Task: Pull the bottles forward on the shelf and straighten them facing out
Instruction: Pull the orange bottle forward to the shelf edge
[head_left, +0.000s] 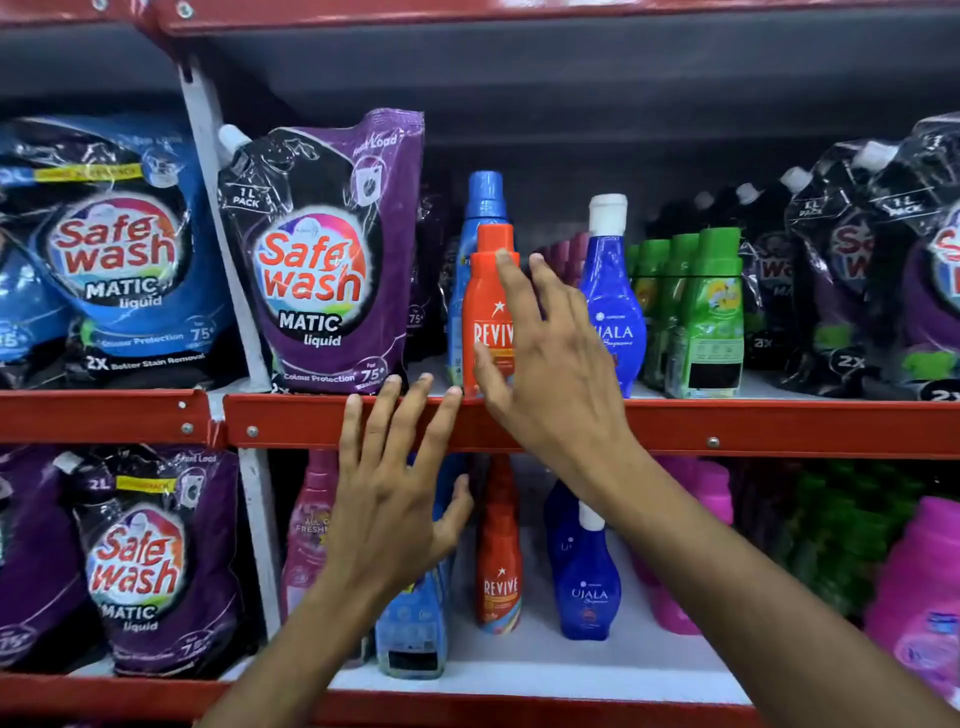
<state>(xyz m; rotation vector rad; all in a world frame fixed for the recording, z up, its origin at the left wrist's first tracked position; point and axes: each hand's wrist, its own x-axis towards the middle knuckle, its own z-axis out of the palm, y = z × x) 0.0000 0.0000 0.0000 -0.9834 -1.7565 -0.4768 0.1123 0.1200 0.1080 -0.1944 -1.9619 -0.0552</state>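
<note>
An orange Revive bottle (487, 306) stands upright at the front edge of the middle red shelf (727, 423), label facing out. Behind it rises a taller light-blue bottle (483, 208). To the right stands a dark-blue Ujala bottle (615, 291) with a white cap, then a row of green bottles (709, 312). My right hand (550, 353) is spread open against the right side of the Revive bottle, fingers apart, not closed around it. My left hand (395, 483) is open with its fingertips at the shelf's front lip, holding nothing.
Purple (324, 260) and blue (114, 260) Safe Wash pouches fill the left of the middle shelf, with more pouches at the far right. The lower shelf holds another Revive bottle (500, 561), a Ujala bottle (587, 582), pink bottles (919, 597) and pouches.
</note>
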